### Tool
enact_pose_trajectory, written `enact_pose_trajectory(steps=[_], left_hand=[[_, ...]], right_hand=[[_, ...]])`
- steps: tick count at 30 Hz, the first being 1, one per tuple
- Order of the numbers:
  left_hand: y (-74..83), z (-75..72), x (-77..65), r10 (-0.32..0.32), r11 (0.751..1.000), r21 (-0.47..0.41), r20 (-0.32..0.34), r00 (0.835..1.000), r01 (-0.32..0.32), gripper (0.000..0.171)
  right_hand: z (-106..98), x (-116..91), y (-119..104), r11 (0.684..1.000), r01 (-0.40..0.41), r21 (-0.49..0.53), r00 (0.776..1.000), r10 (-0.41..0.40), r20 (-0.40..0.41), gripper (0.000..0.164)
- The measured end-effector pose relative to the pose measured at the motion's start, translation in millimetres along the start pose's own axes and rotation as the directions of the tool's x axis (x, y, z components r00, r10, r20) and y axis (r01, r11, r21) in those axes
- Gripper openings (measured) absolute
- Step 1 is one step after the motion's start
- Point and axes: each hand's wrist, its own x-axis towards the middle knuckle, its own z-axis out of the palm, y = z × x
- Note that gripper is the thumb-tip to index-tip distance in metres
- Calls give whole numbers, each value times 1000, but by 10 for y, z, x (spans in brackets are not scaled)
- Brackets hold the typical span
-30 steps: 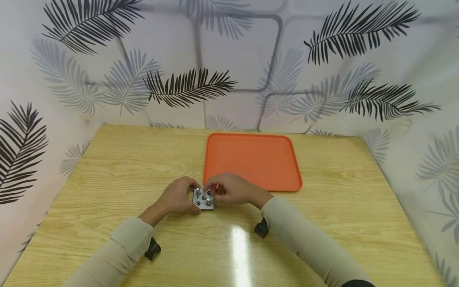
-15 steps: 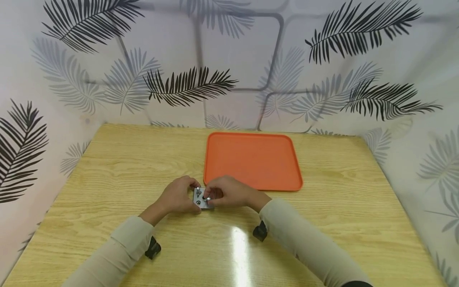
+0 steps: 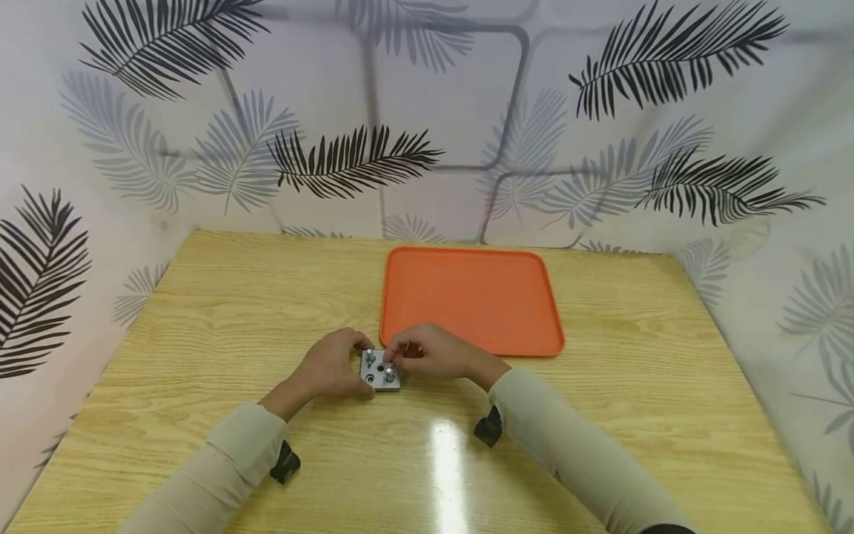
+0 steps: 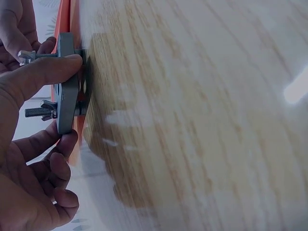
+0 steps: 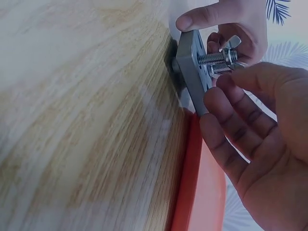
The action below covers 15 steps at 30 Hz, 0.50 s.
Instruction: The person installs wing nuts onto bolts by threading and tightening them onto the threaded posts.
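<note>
A small grey metal plate point(image 3: 380, 381) with round holes sits on edge-to-edge fingers of my left hand point(image 3: 331, 365), which grips it between thumb and fingers. In the left wrist view, the thumb presses one edge of the plate point(image 4: 68, 108) and fingertips hold its opposite side. Threaded bolts stand up from it, one with a wing nut point(image 4: 47, 110) low on its bare thread point(image 4: 34, 112). My right hand point(image 3: 435, 351) has curled fingers at the wing nut point(image 5: 232, 43) on the right-hand bolt point(image 5: 211, 58); its fingertips touch the wings and overlap the plate's side.
An orange tray point(image 3: 474, 297) lies just behind the plate and hands. The wood-grain table point(image 3: 220, 311) runs around them, with a patterned backdrop point(image 3: 440, 104) behind. A black wrist strap mount point(image 3: 488, 426) hangs under the right sleeve, another mount point(image 3: 285, 463) under the left.
My right fingers move in over the right-hand bolt's wing nut, then draw back slightly up and right, uncovering it. The left hand and plate stay in place.
</note>
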Motion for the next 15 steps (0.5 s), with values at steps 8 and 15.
enact_pose_trajectory(steps=[8,15], left_hand=[[0,6,6,-4,1000,-5,-3,1000,4,62],[4,0,1,-2,1000,-5,-8,1000,2,60]], right_hand=[[-1,-16,-19,999,-6,43,1000,5,20,14],[4,-7,0,997,-7,78,1000,6,8,15]])
